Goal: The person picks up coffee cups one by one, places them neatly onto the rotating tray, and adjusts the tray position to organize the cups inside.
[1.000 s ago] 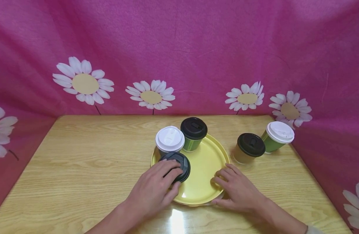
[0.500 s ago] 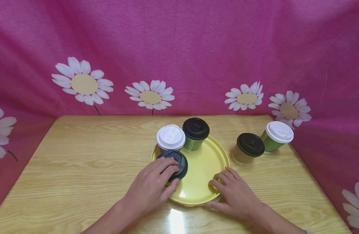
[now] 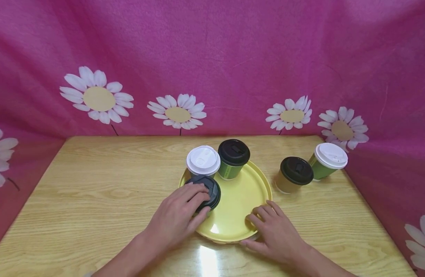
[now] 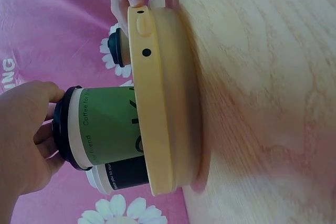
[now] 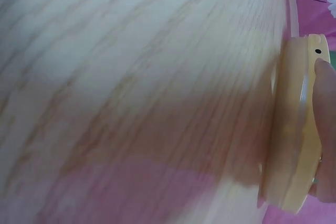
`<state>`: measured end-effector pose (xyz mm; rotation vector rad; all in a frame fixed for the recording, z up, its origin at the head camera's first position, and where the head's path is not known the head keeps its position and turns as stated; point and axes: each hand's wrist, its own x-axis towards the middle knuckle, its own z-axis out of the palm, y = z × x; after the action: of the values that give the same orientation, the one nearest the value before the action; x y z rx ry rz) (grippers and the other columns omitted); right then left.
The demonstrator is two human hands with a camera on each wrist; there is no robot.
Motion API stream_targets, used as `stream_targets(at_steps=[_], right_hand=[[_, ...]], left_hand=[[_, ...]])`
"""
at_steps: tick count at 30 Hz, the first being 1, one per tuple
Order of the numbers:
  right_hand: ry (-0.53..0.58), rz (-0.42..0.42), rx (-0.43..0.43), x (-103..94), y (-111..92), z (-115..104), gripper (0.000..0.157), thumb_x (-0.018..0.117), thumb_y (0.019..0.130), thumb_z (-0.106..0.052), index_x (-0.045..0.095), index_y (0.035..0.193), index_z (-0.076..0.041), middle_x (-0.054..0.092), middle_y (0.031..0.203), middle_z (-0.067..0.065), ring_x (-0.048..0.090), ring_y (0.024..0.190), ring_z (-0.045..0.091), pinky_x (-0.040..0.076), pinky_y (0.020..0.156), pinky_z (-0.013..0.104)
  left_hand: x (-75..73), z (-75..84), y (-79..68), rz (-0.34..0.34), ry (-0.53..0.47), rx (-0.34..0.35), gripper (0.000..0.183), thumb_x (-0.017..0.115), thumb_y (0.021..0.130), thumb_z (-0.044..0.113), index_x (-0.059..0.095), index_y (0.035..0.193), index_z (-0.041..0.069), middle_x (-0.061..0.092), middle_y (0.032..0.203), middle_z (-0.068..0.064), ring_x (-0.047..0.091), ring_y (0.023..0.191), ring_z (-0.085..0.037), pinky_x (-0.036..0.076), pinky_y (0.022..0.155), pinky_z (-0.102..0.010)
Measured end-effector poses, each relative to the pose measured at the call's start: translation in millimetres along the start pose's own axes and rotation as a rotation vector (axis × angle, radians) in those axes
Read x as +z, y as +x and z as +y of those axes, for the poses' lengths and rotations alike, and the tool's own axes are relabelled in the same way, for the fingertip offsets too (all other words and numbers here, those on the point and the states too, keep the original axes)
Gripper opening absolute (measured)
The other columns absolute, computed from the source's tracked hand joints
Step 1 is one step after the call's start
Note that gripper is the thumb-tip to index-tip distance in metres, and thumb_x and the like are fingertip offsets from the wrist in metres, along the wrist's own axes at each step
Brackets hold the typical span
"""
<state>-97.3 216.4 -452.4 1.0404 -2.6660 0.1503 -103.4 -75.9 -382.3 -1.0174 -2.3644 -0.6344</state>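
My left hand (image 3: 175,211) grips the black lid of a green paper coffee cup (image 4: 107,124), fingers over the top and thumb at the lid's edge. That cup stands upright at the left side of a round yellow tray (image 3: 236,207). Right behind it on the tray is a dark cup with a white lid (image 3: 203,159), and to the right of that a green cup with a black lid (image 3: 233,158). At the tray's near right rim, my right hand (image 3: 276,232) holds the edge, fingers over the inside and thumb outside.
Off the tray to the right stand a brown cup with a black lid (image 3: 293,175) and a green cup with a white lid (image 3: 328,159). A pink flowered cloth (image 3: 233,65) hangs around the wooden table (image 3: 105,184).
The tray has turned slightly clockwise: the two rear cups shifted right and the gripped cup moved back and a little left. My right hand slid toward me and left with the rim.
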Motion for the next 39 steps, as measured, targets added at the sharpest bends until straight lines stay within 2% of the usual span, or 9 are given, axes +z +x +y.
stream_targets(at_steps=[11,20,39], right_hand=[[-0.001,0.011,0.047,0.8,1.4,-10.7,0.052,0.049,0.077,-0.07,0.056,0.089,-0.02,0.049,0.091,-0.003,0.047,0.091,0.02,0.025,0.1,0.044],[0.012,-0.015,0.086,0.1,1.4,-19.6,0.051,0.047,0.078,-0.07,0.056,0.087,-0.02,0.048,0.091,-0.003,0.047,0.092,0.018,0.026,0.1,0.045],[0.067,0.064,0.054,4.3,4.4,-31.8,0.045,0.053,0.079,-0.063,0.052,0.08,-0.019,0.045,0.087,-0.003,0.046,0.086,0.019,0.03,0.094,0.044]], left_hand=[[-1.3,-5.2,2.4,0.031,-0.015,0.011,0.017,0.059,0.086,0.021,0.063,0.097,0.009,0.058,0.11,-0.004,0.051,0.107,-0.018,0.034,0.101,-0.032],[-1.9,-8.4,3.7,0.033,-0.03,-0.001,0.015,0.06,0.084,0.019,0.063,0.095,0.009,0.059,0.11,-0.004,0.052,0.108,-0.017,0.034,0.102,-0.032],[-1.2,-14.7,2.9,0.01,-0.03,-0.048,0.014,0.06,0.084,0.018,0.062,0.096,0.011,0.06,0.112,-0.004,0.051,0.113,-0.016,0.033,0.103,-0.035]])
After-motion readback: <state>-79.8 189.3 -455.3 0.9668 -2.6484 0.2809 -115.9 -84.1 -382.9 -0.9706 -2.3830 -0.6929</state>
